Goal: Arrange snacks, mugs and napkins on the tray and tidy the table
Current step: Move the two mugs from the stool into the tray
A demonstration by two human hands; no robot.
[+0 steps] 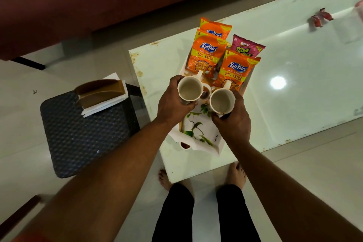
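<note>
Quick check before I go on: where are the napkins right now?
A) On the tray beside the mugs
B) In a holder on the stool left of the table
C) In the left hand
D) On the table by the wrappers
B: the napkins sit with a brown holder on the stool, off the tray.

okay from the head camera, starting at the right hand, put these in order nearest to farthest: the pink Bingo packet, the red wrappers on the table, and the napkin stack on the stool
From the right hand:
1. Pink Bingo packet, on the tray's far end, just beyond the hand.
2. Napkin stack, on the stool off to the left.
3. Red wrappers, far right on the table.
</note>
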